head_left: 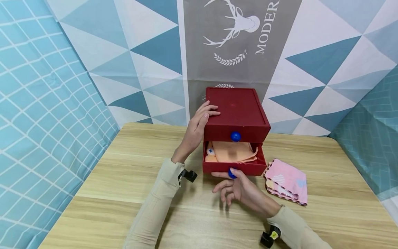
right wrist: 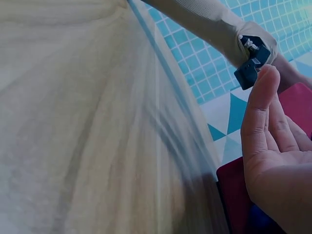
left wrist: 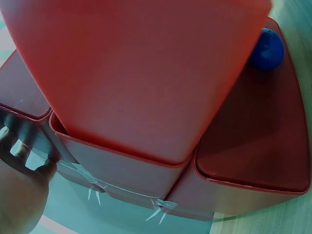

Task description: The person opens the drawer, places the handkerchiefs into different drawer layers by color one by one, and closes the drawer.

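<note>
A red two-drawer box (head_left: 236,107) stands on the table, its lower drawer (head_left: 248,168) pulled out and its upper one closed. Folded peach cloth (head_left: 231,152) lies inside the lower drawer. My left hand (head_left: 197,126) rests against the box's left side, fingers reaching over the top edge; part of it shows in the left wrist view (left wrist: 24,195). With thumb and index finger, my right hand (head_left: 245,192) pinches the lower drawer's blue knob (head_left: 231,174), the other fingers hanging loosely below. In the right wrist view the right hand (right wrist: 278,146) hides most of the knob.
A folded pink cloth (head_left: 289,180) with a dark checked edge lies on the wooden table (head_left: 124,180), right of the box. Patterned wall covering (head_left: 149,62) rises behind the box. The upper drawer has its own blue knob (head_left: 235,136).
</note>
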A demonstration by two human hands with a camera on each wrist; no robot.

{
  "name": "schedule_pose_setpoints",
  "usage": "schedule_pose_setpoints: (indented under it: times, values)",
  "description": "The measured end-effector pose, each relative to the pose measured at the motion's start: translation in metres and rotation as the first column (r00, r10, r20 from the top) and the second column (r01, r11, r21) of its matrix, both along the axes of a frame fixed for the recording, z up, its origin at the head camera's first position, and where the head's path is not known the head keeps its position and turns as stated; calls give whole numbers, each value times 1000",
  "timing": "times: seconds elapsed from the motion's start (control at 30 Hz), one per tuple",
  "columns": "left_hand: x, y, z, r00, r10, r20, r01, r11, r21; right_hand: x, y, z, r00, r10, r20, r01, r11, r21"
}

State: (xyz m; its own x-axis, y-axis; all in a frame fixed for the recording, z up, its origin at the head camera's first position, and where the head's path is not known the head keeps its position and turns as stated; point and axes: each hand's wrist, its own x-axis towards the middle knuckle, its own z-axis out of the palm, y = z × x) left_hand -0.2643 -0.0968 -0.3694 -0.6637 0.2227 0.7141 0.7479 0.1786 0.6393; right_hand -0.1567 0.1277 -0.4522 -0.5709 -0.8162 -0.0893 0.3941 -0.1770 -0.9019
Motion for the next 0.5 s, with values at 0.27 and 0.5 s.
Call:
schedule_pose_setpoints:
  times: [0.27, 0.5]
  values:
    - [11, 2, 11, 1000, -10, 2, 10, 1000, 6, -12, -1, -3, 1000, -3, -3, 2, 999, -43]
    - [0, 0, 0, 1000, 3, -13, -3, 1000, -1, -22, -2, -3, 1000, 6, 19, -5, 999, -43]
